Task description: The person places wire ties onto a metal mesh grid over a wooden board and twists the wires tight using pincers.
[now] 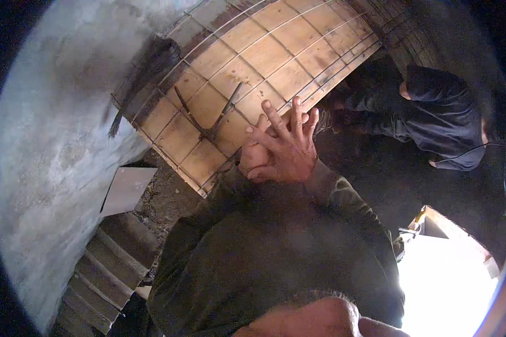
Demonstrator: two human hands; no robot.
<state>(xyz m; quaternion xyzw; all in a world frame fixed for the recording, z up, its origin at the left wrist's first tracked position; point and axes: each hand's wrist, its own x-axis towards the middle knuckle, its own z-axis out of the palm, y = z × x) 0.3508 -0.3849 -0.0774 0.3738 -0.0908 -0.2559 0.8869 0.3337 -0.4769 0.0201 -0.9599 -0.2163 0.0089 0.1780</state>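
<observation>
Right hand [292,147], spread, presses against left hand [255,160], whose grip cannot be told, over the near edge of the wooden board [264,48]; on that board, splayed pincers [208,134] appear stiff, heavyish, best held by both handles [230,105]

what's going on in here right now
A person has both hands together by a wooden board with a wire grid over it: the right hand, fingers spread, against the left hand. No tool shows in either; something small between them can't be ruled out. A pincer-like tool lies on the board, handles apart, with a dark bundle further left. Another person is off to the right.
</observation>
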